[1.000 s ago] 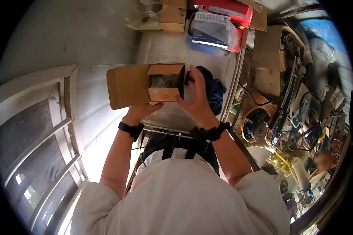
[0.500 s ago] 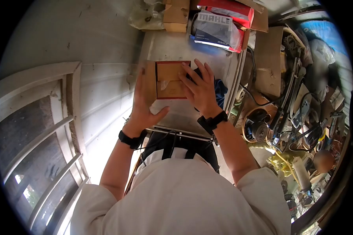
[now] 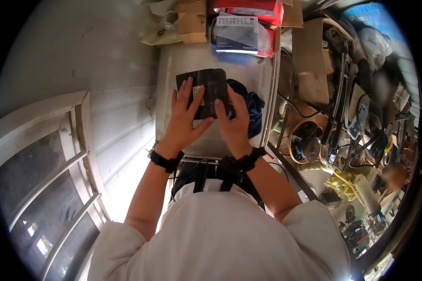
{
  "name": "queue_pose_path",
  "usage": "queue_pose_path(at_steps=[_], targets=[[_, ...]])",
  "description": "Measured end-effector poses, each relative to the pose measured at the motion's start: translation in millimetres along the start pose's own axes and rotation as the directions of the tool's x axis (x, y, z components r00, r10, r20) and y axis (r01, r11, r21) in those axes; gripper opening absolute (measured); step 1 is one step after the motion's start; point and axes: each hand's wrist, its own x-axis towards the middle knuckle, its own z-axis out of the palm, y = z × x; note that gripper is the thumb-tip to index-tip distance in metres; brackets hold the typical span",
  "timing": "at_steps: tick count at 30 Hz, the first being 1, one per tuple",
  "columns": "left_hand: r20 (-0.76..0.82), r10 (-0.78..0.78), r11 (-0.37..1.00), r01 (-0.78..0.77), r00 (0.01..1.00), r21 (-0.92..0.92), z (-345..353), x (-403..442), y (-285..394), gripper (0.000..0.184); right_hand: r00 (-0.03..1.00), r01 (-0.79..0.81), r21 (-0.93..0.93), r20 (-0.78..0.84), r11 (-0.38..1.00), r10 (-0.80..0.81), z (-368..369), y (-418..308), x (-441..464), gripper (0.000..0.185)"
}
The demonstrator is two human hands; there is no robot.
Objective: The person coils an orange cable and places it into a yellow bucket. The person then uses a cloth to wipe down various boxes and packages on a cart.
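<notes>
A flat dark box with a white printed label is in front of me, above the light worktop. My left hand lies on its left part with the fingers spread and outstretched. My right hand grips the box's right edge, thumb on top and fingers round the side. A dark blue cloth lies bunched on the worktop, just right of my right hand. The underside of the box is hidden.
At the back of the worktop stand a blue-and-white MAHLE box, red boxes and an opened cardboard box. To the right are a large carton, cables and several machine parts. A barred window is on the left.
The box showed its tan flaps and red rim before; its dark labelled face is up now. My left hand has moved from its left side onto the top, my right hand to its edge.
</notes>
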Motion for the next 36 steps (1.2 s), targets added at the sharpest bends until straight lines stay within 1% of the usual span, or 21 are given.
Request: queue_pose_path(at_steps=[3, 6, 9, 12, 15, 18, 21, 24, 27, 30, 31, 32, 33, 36], targets=[[-0.008, -0.055, 0.979, 0.052, 0.998, -0.199, 0.6, -8.9, -9.4, 0.062, 0.999, 0.043, -0.214, 0.028, 0.976, -0.038, 7.3, -2.6, -7.8, 0.038], [-0.049, -0.076, 0.966, 0.062, 0.996, -0.252, 0.2, -15.4, -10.0, 0.058, 0.980, 0.175, -0.325, 0.147, 0.929, -0.134, 13.7, -10.7, -10.6, 0.038], [-0.063, -0.101, 0.963, 0.082, 0.993, -0.257, 0.1, -19.4, -12.4, 0.058, 0.975, 0.199, -0.515, 0.187, 0.834, -0.118, 13.7, -24.5, -7.2, 0.037], [-0.070, -0.069, 0.986, 0.058, 0.995, -0.156, 3.7, -18.7, -12.6, 0.059, 0.975, 0.216, -0.564, 0.174, 0.797, -0.141, 13.4, -18.3, -8.3, 0.036], [-0.048, -0.041, 0.999, 0.040, 0.998, -0.031, 6.7, -15.6, -6.7, 0.060, 0.986, 0.162, -0.492, 0.109, 0.856, -0.124, 14.7, -10.2, -13.7, 0.036], [-0.065, -0.050, 0.998, 0.048, 0.997, -0.026, 7.3, -14.3, -4.4, 0.059, 0.983, 0.179, -0.406, 0.100, 0.896, -0.151, 12.8, -9.8, -13.0, 0.035], [-0.069, -0.051, 0.998, 0.049, 0.996, -0.028, 9.0, -16.5, -8.7, 0.059, 0.984, 0.170, -0.308, 0.106, 0.936, -0.144, 13.8, -9.3, -12.9, 0.035], [-0.050, -0.057, 0.998, 0.056, 0.997, -0.003, 6.1, -15.4, -6.5, 0.059, 0.984, 0.174, -0.334, 0.102, 0.926, -0.148, 13.9, -9.3, -12.6, 0.034], [-0.033, -0.060, 0.996, 0.062, 0.998, 0.062, 4.2, -12.7, -0.9, 0.059, 0.989, 0.141, -0.362, 0.096, 0.921, -0.114, 12.0, -9.7, -14.4, 0.036], [-0.053, -0.049, 0.993, 0.054, 0.997, 0.106, 6.7, -11.7, 0.5, 0.059, 0.997, 0.071, -0.174, 0.020, 0.982, -0.069, 14.7, -1.3, -13.1, 0.044], [-0.052, -0.055, 0.991, 0.061, 0.997, 0.119, 6.9, -12.2, 0.5, 0.059, 0.997, -0.069, -0.047, 0.026, 0.996, 0.071, 14.4, -0.4, -11.4, 0.047], [-0.053, -0.061, 0.989, 0.068, 0.997, 0.135, 6.8, -12.4, 0.3, 0.058, 0.977, -0.209, 0.081, 0.050, 0.975, 0.205, 13.5, 0.9, -7.9, 0.050], [-0.054, -0.066, 0.986, 0.073, 0.996, 0.151, 6.7, -12.2, -0.5, 0.058, 0.940, -0.342, 0.203, 0.092, 0.918, 0.329, 12.8, 2.3, -3.0, 0.054], [-0.033, -0.076, 0.973, 0.082, 0.997, 0.217, 7.2, -11.6, -4.3, 0.060, 0.926, -0.376, 0.119, 0.084, 0.919, 0.368, 10.7, 22.6, 12.3, 0.058]])
